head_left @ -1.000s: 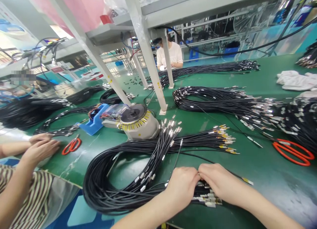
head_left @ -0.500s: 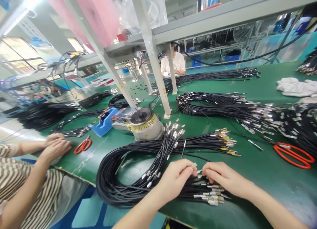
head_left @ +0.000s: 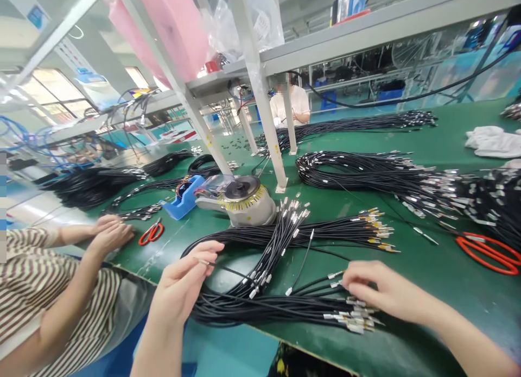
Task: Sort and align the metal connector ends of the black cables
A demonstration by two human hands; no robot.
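Observation:
My left hand (head_left: pixel 185 282) pinches the end of one black cable (head_left: pixel 234 270), raised over the looped part of a large bundle of black cables (head_left: pixel 268 309). To the right, the curled fingers of my right hand (head_left: pixel 376 290) close at the white-tagged end of a cable (head_left: pixel 321 281) beside the bundle's tips. Silvery and white cable ends (head_left: pixel 354 317) lie below that hand. Another group of tagged ends (head_left: pixel 293 214) crosses over the bundle, and yellow-tipped ends (head_left: pixel 378 230) lie behind it. One short loose cable (head_left: pixel 303 263) rests between my hands.
A round grey tape dispenser (head_left: pixel 252 211) and a blue tape holder (head_left: pixel 185 198) stand behind the bundle. Red-handled scissors (head_left: pixel 488 252) lie right, another red pair (head_left: pixel 151 233) left. A co-worker's hands (head_left: pixel 112 236) rest at the left edge. Shelf posts (head_left: pixel 264 105) rise from the green table.
My left hand has moved left, away from my right hand, with a cable end in its fingers. My right hand has stayed near the tagged ends. The view has shifted slightly.

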